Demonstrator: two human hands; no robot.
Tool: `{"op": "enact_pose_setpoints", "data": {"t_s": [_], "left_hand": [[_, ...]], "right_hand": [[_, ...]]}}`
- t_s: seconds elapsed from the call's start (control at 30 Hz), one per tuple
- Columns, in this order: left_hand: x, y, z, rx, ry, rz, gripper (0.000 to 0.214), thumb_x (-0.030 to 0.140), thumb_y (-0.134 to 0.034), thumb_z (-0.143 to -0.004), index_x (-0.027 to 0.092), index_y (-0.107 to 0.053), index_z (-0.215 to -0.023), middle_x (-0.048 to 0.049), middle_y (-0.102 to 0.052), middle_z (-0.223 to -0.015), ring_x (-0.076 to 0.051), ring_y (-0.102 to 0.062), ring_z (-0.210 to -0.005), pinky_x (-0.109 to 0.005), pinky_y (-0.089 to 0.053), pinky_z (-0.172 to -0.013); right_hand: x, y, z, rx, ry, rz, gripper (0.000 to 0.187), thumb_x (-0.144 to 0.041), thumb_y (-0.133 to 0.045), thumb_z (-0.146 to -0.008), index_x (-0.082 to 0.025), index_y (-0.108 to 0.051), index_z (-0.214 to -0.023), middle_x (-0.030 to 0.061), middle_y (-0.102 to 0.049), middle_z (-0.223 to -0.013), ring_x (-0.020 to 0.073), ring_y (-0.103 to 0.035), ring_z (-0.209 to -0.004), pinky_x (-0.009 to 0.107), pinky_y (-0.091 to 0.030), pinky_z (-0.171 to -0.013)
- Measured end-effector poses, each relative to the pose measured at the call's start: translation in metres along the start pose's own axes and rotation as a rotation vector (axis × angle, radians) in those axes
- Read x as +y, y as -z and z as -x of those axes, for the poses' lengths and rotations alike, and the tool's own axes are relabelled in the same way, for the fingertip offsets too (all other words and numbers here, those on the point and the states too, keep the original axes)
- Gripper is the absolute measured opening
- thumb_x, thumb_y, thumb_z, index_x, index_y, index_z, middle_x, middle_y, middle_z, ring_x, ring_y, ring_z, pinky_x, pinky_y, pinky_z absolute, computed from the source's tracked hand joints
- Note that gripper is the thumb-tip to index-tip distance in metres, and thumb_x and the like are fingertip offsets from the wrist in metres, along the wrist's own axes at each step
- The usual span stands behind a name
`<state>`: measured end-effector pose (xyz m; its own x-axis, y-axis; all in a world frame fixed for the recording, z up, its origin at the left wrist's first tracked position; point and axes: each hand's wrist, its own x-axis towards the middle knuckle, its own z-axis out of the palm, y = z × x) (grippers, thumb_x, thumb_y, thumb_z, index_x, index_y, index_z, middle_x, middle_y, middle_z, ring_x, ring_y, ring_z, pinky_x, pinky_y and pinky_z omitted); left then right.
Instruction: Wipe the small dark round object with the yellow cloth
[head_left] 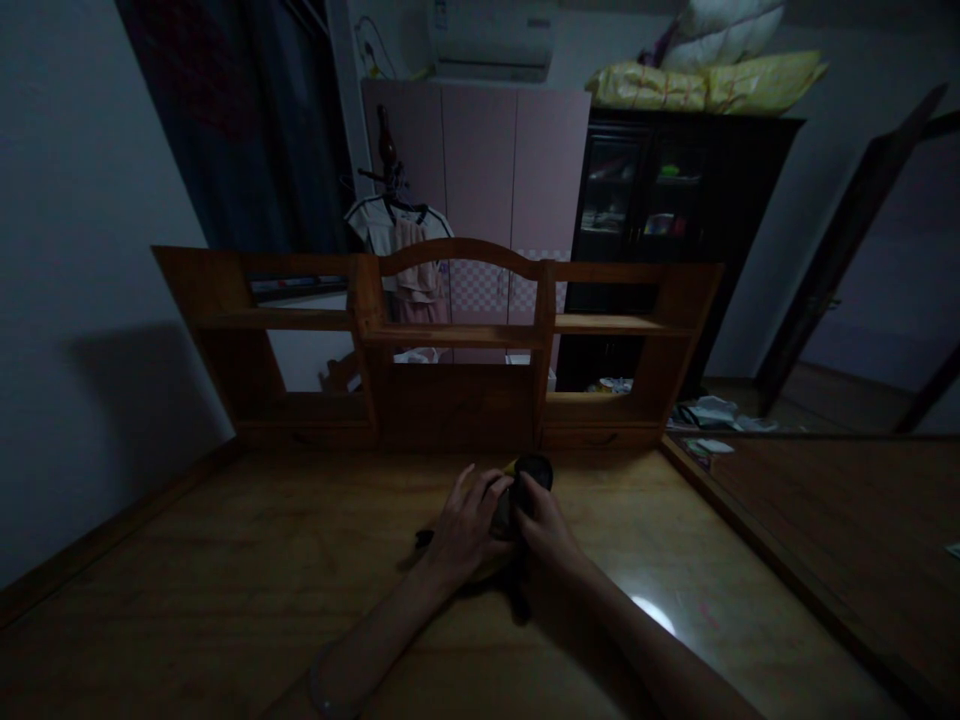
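A dark, soft-looking thing, perhaps a stuffed toy (535, 468), lies on the wooden desktop (300, 540). It has a rounded black end with a small yellow part beside it, and dark pieces stick out to the left and toward me. My left hand (469, 525) rests over its middle, fingers bent onto it. From the other side my right hand (546, 520) pinches it near the black end, thumb and fingers close together. Both hands cover much of it, and the dim light hides its details.
A wooden shelf unit (457, 405) with small drawers stands along the desk's far edge. To the left is a white wall (90, 330). A raised wooden rim (750, 530) borders the right side. Beyond are pink wardrobe doors (480, 170) and a dark cabinet (682, 150).
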<state>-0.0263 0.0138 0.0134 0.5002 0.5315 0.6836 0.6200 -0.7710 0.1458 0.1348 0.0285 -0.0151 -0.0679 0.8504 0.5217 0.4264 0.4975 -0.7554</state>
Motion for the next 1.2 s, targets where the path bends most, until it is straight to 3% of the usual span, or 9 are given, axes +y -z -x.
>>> {"op": "enact_pose_setpoints", "data": {"t_s": [0.23, 0.63, 1.2], "left_hand": [[0.000, 0.000, 0.001, 0.002, 0.031, 0.002, 0.077, 0.026, -0.073, -0.064, 0.022, -0.035, -0.131, -0.0110, -0.048, -0.127, -0.030, -0.046, -0.119, -0.055, -0.030, -0.107], [-0.001, -0.003, 0.003, 0.019, 0.031, 0.033, 0.079, 0.026, -0.075, -0.060, 0.022, -0.038, -0.130, -0.0104, -0.050, -0.125, -0.031, -0.047, -0.117, -0.054, -0.032, -0.107], [0.001, -0.001, 0.003, -0.010, 0.075, 0.062, 0.080, 0.024, -0.077, -0.059, 0.021, -0.039, -0.128, -0.0098, -0.049, -0.126, -0.029, -0.045, -0.117, -0.047, -0.038, -0.104]], "right_hand": [[-0.008, 0.007, 0.000, -0.038, 0.074, 0.049, 0.036, -0.016, -0.045, -0.083, -0.014, -0.053, -0.118, 0.0121, -0.066, -0.103, 0.0226, -0.062, -0.094, 0.034, -0.048, -0.083], [-0.024, 0.018, -0.003, -0.051, 0.042, 0.181, 0.014, -0.017, -0.050, -0.081, -0.018, -0.060, -0.090, 0.0039, -0.066, -0.078, 0.0172, -0.061, -0.068, 0.023, -0.041, -0.060], [-0.026, 0.019, -0.001, -0.043, 0.057, 0.222, 0.008, -0.017, -0.048, -0.083, -0.019, -0.056, -0.083, 0.0024, -0.062, -0.072, 0.0166, -0.060, -0.066, 0.022, -0.037, -0.058]]}}
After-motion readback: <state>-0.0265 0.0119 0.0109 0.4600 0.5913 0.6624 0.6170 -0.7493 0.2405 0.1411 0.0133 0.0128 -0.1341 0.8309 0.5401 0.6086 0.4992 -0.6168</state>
